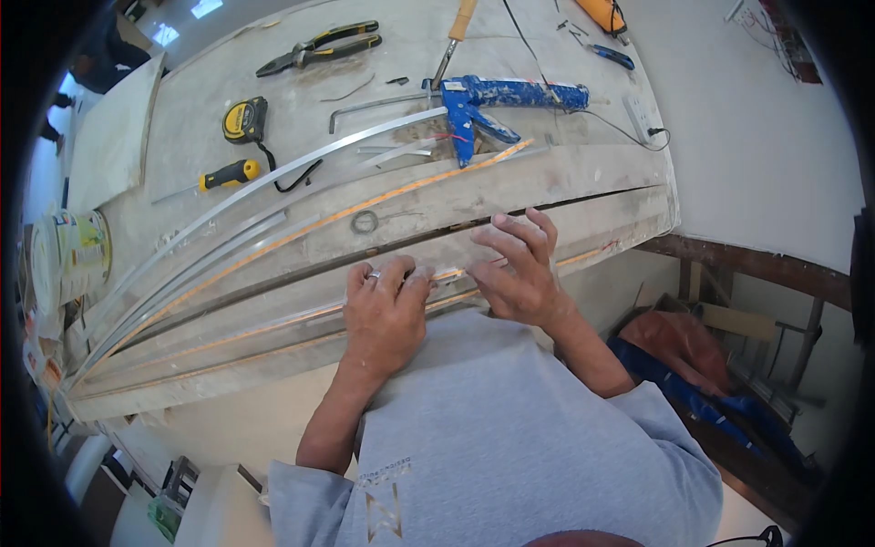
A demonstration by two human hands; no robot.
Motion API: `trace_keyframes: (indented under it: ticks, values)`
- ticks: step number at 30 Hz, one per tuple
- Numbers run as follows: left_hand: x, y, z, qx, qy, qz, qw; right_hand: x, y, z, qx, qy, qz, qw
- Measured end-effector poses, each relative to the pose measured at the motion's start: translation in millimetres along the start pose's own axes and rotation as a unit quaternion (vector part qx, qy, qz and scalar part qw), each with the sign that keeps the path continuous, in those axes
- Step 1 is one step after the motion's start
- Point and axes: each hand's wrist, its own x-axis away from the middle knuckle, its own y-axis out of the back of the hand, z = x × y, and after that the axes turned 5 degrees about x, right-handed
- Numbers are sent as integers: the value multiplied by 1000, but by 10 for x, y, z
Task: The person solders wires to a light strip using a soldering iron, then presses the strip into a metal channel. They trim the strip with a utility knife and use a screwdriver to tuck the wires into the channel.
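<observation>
Cannot tell grip, left hand (pixel 386 305) or right hand (pixel 521 278), at slender orange-lined strip (pixel 447 274). Extends lengthwise left-to-right, nearside of blue caulking gun (pixel 467 105).

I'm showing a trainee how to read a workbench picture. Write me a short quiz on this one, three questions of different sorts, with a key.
1. True or false: the blue caulking gun lies on the table, held by neither hand.

2. Compare the left hand with the right hand. Which one shows a ring?
A) The left
B) The right
C) Both

3. Fill in the colour: the handle of the screwdriver is black and ____.

Key:
1. True
2. A
3. yellow
</observation>
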Motion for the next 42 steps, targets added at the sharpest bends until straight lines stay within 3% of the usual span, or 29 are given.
trace_keyframes:
  ticks: [32, 35, 39, 41, 42]
  values:
    - [15, 29, 80, 5, -2, 21, 1000, -38, -8, 2, -34, 13, -4, 999]
    - [11, 58, 83, 4, 8, 16, 1000, -102, 144, 48, -27, -49, 19, 998]
    - [-32, 166, -30, -12, -5, -22, 1000, 95, 436, 257, -23, -116, -24, 993]
    - [-64, 246, -121, -13, -1, -39, 999, 217, 451, 332, -214, -237, 14, 948]
    - [-81, 281, -165, -11, -5, -37, 999, 230, 408, 345, -211, -239, 11, 948]
